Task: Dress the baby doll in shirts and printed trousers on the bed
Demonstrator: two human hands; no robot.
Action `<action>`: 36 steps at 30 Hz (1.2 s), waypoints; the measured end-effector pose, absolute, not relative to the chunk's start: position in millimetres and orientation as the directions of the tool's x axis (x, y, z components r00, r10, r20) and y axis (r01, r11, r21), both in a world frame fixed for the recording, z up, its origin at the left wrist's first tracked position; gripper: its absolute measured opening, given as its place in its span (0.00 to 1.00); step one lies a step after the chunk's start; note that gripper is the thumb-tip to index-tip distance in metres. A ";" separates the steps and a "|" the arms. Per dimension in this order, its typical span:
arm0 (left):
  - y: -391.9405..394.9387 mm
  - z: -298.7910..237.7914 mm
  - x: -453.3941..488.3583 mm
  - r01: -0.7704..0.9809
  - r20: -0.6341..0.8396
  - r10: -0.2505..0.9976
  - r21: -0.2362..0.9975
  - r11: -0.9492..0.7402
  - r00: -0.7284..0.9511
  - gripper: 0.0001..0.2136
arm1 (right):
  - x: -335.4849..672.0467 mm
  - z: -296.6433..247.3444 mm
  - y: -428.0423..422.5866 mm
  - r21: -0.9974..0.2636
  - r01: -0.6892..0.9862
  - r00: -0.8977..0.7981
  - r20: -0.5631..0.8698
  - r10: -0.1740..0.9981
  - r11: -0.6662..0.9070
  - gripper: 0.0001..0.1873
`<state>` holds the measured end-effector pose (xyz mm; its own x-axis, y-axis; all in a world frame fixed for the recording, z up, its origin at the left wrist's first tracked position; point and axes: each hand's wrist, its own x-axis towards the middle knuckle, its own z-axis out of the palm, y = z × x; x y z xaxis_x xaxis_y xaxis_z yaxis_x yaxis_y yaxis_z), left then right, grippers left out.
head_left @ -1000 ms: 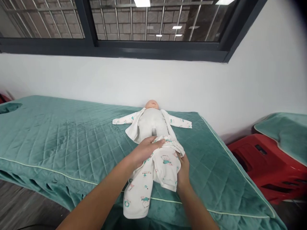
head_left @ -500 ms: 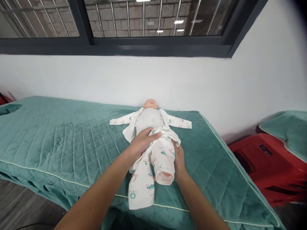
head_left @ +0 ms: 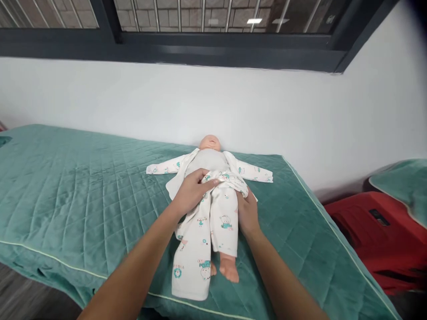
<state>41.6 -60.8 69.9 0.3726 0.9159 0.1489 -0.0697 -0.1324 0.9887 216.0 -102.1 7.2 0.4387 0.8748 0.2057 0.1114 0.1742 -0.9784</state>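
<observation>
A baby doll lies on its back, head toward the wall, arms spread in an open white printed jacket over a pale grey top. White printed baby trousers cover its legs, with the waistband bunched at the hips. My left hand grips the waistband on the left side, thumb on top. On the other side, my right hand is closed at the waistband, its fingertips partly hidden under the cloth. One bare foot sticks out of the right trouser leg. The left leg lies flatter, a foot showing beside its cuff.
The doll rests on a bed with a green quilted cover, near its front edge. Behind it stand a white wall and a dark window frame. A red plastic object under green cloth is at the right.
The right trouser leg has slid up, and the foot that was inside it now sticks out. Both hands stay at the waistband. The view has shifted slightly.
</observation>
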 end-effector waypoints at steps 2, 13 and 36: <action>-60.6 62.2 36.2 -0.116 0.146 0.934 0.987 -0.113 0.328 0.12 | 217.1 6.4 -104.5 -0.985 0.137 0.433 0.157 0.888 0.108 0.18; -45.8 22.3 17.9 -0.568 0.042 0.937 0.804 0.174 0.347 0.16 | 206.4 85.5 -100.4 -0.913 0.362 -0.247 0.097 0.964 0.185 0.20; -55.1 20.4 20.3 -0.555 -0.035 0.972 0.816 0.161 0.230 0.15 | 190.3 72.6 -84.3 -0.983 0.173 -0.475 -0.141 0.869 -0.065 0.21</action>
